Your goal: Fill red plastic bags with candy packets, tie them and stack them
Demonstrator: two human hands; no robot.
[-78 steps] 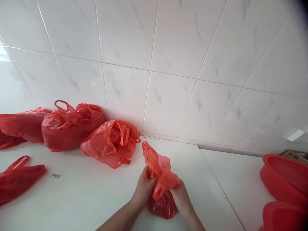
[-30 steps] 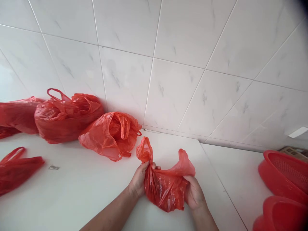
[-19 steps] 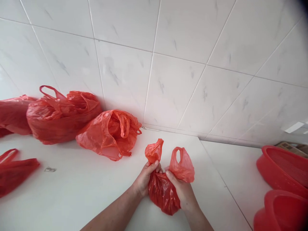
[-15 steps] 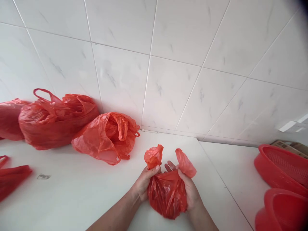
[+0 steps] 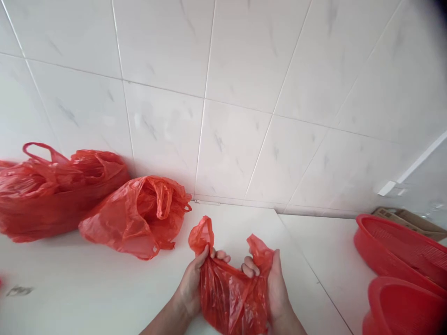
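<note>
Here | red bag (image 5: 232, 298): long axis forward, handles (image 5: 201, 235) foremost | left fingers (image 5: 222, 255), right fingers (image 5: 249, 267) clamped on it

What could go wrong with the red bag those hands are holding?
The red bag looks thin and see-through, so it might tear if the hands pull hard.

The left hand grips one top side and the right hand the other; if either slipped, that side could flop down toward the white surface.
</note>
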